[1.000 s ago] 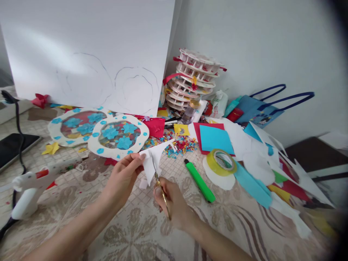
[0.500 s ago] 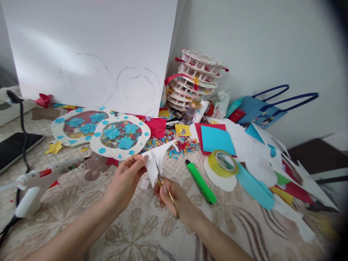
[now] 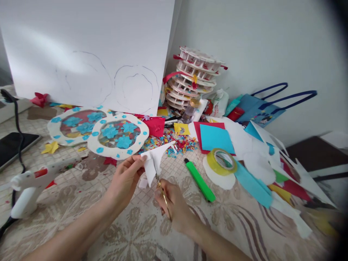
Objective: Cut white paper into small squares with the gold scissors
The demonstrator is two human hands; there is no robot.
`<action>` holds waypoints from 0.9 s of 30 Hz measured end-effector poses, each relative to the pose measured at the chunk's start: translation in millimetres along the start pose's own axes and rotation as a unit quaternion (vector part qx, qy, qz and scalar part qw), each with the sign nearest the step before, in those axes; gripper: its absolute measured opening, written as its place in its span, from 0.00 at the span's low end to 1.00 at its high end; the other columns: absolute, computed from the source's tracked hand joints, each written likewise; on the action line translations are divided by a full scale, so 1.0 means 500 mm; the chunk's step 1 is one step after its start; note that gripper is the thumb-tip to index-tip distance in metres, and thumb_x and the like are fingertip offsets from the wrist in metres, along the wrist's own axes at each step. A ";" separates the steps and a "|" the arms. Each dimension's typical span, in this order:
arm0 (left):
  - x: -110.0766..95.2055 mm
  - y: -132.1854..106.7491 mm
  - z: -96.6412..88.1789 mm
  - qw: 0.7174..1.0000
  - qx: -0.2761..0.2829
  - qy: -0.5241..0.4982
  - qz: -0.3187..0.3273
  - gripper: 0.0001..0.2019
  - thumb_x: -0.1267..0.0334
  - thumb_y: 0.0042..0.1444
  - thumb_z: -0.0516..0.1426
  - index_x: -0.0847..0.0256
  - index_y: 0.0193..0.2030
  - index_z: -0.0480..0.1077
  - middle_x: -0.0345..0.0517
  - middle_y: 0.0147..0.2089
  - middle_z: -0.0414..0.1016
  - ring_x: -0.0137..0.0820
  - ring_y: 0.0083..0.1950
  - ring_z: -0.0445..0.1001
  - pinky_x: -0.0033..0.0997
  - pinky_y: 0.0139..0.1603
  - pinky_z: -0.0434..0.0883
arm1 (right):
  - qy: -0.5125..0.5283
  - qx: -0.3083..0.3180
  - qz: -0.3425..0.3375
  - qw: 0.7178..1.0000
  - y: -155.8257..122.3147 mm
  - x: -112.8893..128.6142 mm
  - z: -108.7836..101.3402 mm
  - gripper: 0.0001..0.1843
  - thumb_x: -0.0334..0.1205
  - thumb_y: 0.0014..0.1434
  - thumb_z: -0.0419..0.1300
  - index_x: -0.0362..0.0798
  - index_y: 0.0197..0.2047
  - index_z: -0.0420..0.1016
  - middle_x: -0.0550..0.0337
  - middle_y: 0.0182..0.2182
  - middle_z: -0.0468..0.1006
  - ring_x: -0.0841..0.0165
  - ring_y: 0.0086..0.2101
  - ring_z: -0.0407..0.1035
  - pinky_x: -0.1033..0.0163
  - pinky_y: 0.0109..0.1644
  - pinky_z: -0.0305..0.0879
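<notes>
Between thumb and fingers, my left hand [image 3: 129,172] pinches the left edge of a white piece of paper [image 3: 161,156] with a pointed lower corner and a narrow tip at upper right. My right hand [image 3: 172,201] is closed round the gold handles of a pair of scissors [image 3: 160,186]. The scissor blades lie across the paper, pointing up and left toward my left fingertips. Beneath the paper, a small white scrap [image 3: 143,183] rests on the tablecloth. Part of the handles is hidden by my right fingers.
At left lie a glue gun [image 3: 29,185] and a phone [image 3: 17,145]. Two white rings with blue flowers [image 3: 118,136] sit behind my left hand. A green cutter-like tool [image 3: 199,180], yellow tape [image 3: 221,162] and coloured paper [image 3: 216,139] lie right. A white board [image 3: 87,32] stands behind.
The scissors have shifted slightly left along with my right hand, and their handles now look closer together. The whole view has moved a little. My left hand keeps its pinch on the paper.
</notes>
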State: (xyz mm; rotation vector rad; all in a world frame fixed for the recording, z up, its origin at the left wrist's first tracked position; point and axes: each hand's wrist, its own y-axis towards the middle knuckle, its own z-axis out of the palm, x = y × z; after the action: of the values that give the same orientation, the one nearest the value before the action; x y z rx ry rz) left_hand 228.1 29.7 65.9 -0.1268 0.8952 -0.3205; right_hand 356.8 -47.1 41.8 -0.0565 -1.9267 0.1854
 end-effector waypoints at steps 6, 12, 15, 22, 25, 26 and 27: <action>0.002 0.002 -0.004 1.000 0.009 0.000 -0.002 0.07 0.65 0.48 0.64 0.62 0.24 0.70 0.37 0.26 0.72 0.23 0.27 0.69 0.21 0.29 0.67 | -0.004 -0.022 0.028 0.999 0.001 0.002 0.004 0.22 0.59 0.57 0.51 0.50 0.23 0.57 0.68 0.14 0.57 0.73 0.18 0.54 0.67 0.21 0.46; 0.007 0.002 -0.009 1.000 0.012 -0.003 -0.007 0.06 0.66 0.48 0.64 0.62 0.25 0.71 0.38 0.27 0.74 0.23 0.27 0.69 0.21 0.29 0.66 | 0.005 -0.025 0.027 0.999 0.000 -0.004 0.008 0.20 0.53 0.58 0.55 0.49 0.23 0.59 0.69 0.15 0.56 0.74 0.17 0.52 0.68 0.21 0.46; 0.007 0.005 -0.008 1.000 0.011 0.000 -0.007 0.06 0.66 0.48 0.64 0.62 0.25 0.71 0.37 0.26 0.73 0.23 0.26 0.69 0.21 0.28 0.66 | 0.023 -0.039 0.030 0.999 0.003 -0.019 0.017 0.20 0.53 0.58 0.55 0.49 0.23 0.60 0.70 0.15 0.56 0.75 0.16 0.51 0.68 0.20 0.46; 0.003 0.008 -0.007 1.000 0.015 -0.006 -0.010 0.05 0.66 0.49 0.64 0.62 0.26 0.73 0.39 0.27 0.75 0.24 0.27 0.71 0.22 0.30 0.68 | 0.081 0.019 0.024 0.996 0.006 -0.005 0.006 0.27 0.65 0.56 0.49 0.49 0.25 0.56 0.70 0.16 0.55 0.76 0.17 0.50 0.68 0.21 0.48; 0.002 0.007 -0.005 1.000 0.015 -0.006 -0.021 0.05 0.66 0.49 0.64 0.63 0.26 0.73 0.39 0.27 0.75 0.25 0.28 0.70 0.22 0.32 0.68 | 0.084 0.053 -0.015 0.995 0.003 0.012 -0.006 0.29 0.69 0.56 0.44 0.48 0.28 0.57 0.68 0.19 0.55 0.74 0.21 0.51 0.67 0.24 0.51; 0.003 0.007 -0.005 1.000 0.016 -0.006 -0.026 0.05 0.66 0.49 0.63 0.63 0.26 0.73 0.39 0.26 0.75 0.25 0.28 0.70 0.23 0.32 0.68 | 0.086 0.060 -0.023 0.994 0.001 0.016 -0.009 0.30 0.69 0.57 0.43 0.48 0.28 0.57 0.68 0.20 0.55 0.74 0.21 0.51 0.67 0.25 0.51; 0.003 0.007 -0.004 0.999 0.018 -0.006 -0.030 0.05 0.66 0.49 0.63 0.63 0.26 0.72 0.39 0.26 0.75 0.25 0.28 0.70 0.22 0.32 0.68 | 0.091 0.067 -0.026 0.993 -0.001 0.018 -0.011 0.30 0.69 0.57 0.42 0.48 0.29 0.57 0.68 0.20 0.54 0.74 0.22 0.51 0.67 0.25 0.51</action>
State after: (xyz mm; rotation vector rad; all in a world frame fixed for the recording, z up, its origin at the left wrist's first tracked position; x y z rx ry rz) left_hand 228.2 32.6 63.1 -0.1223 0.8741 -0.3918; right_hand 358.6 -45.6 52.2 0.0636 -1.7277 0.2649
